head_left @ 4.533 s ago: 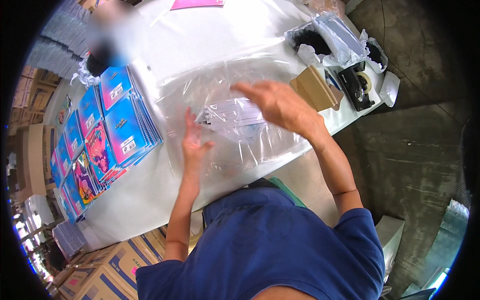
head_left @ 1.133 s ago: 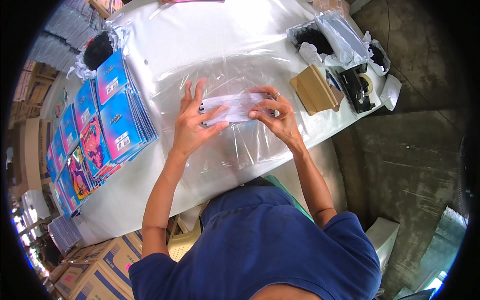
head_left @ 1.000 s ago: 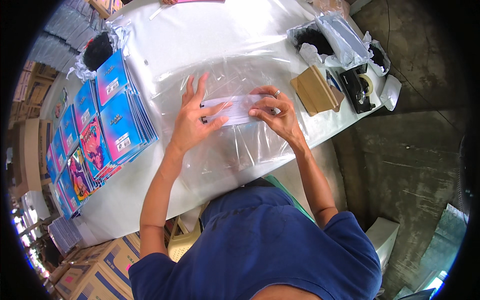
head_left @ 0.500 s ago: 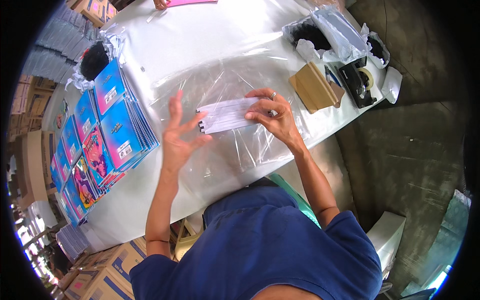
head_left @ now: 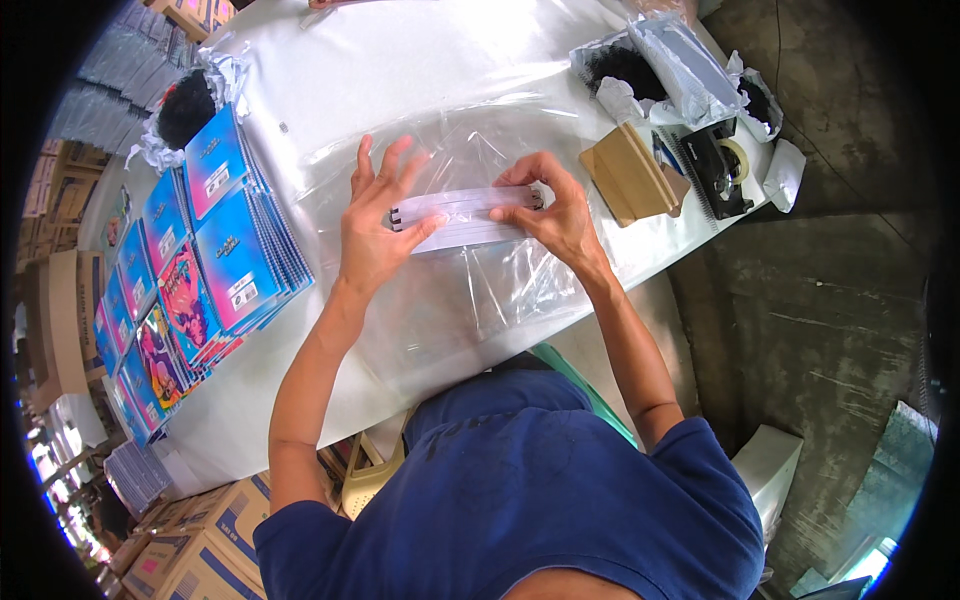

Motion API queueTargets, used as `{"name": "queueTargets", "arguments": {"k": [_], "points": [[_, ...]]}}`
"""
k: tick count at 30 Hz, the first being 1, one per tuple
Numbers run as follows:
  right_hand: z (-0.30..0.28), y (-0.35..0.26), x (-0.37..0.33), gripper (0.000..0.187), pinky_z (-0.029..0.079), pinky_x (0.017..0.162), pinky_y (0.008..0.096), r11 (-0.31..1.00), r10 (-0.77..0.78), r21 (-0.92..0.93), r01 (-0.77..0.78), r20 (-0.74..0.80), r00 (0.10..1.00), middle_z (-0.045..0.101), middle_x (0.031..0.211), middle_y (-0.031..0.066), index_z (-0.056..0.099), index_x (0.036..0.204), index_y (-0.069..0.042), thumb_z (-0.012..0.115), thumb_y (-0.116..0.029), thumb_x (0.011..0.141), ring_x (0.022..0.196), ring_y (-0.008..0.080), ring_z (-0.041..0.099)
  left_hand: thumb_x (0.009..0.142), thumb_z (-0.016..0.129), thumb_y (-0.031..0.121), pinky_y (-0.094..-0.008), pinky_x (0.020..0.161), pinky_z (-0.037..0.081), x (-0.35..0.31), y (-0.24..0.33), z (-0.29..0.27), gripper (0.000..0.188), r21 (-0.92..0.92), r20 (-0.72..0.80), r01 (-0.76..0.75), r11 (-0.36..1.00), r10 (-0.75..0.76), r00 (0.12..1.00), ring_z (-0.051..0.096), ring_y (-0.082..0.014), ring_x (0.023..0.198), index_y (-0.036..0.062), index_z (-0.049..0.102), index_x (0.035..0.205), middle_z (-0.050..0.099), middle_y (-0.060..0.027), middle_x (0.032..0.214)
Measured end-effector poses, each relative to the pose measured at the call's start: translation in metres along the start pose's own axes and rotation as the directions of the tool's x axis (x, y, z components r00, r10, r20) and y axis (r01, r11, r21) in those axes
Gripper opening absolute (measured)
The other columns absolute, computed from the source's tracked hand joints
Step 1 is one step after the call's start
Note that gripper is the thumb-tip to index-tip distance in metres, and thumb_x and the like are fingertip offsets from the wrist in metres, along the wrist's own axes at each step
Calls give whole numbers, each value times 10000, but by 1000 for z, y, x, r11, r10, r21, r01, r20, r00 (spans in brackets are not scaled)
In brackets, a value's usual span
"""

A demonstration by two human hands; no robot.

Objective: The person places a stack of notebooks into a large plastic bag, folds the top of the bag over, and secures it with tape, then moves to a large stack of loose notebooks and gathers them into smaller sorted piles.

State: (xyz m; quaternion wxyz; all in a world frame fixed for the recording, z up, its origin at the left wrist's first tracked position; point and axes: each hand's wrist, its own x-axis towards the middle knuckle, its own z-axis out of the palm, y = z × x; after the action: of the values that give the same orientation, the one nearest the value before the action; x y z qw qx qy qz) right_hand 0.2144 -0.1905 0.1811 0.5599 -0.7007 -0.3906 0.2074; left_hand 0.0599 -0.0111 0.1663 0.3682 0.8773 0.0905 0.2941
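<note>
Over the clear plastic sheet (head_left: 430, 300) I have a narrow white lined paper piece (head_left: 465, 232) with short black wire rings at its left and right ends. My right hand (head_left: 560, 220) pinches its right end between thumb and bent fingers. My left hand (head_left: 375, 230) is at the other end, its thumb lying on the paper and its fingers raised and spread apart. What lies under the paper is hidden.
Stacks of blue and pink spiral notebooks (head_left: 235, 250) cover the table's left side. Brown cardboard pieces (head_left: 630, 175), a black tape dispenser (head_left: 715, 175) and white-wrapped black coils (head_left: 625, 75) are at the right. Cardboard boxes (head_left: 205, 535) stand below the left edge.
My left hand has moved right and its thumb has come down on the paper's left end, fingers lifting. The paper has tilted and bowed slightly. At the far edge, another person's hand has left view.
</note>
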Motion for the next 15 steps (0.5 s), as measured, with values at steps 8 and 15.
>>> {"name": "queueTargets", "arguments": {"k": [8, 15], "points": [[-10, 1, 24, 229, 414, 771, 266, 914, 293, 186, -361, 313, 903, 629, 884, 11, 733, 842, -32, 818, -83, 635, 828, 146, 568, 690, 817, 254, -325, 1053, 341, 36, -36, -12, 619, -348, 740, 698, 626, -274, 615, 449, -235, 1286, -16, 610, 1207, 550, -146, 1319], [-5, -4, 22, 197, 422, 815, 292, 961, 167, 170, -217, 265, 950, 648, 869, 5, 762, 816, -91, 737, -12, 637, 845, 164, 565, 805, 728, 219, -273, 993, 391, 47, -39, -11, 370, -477, 764, 529, 702, 34, 644, 499, -233, 1243, -20, 676, 1084, 660, -99, 1162]]}}
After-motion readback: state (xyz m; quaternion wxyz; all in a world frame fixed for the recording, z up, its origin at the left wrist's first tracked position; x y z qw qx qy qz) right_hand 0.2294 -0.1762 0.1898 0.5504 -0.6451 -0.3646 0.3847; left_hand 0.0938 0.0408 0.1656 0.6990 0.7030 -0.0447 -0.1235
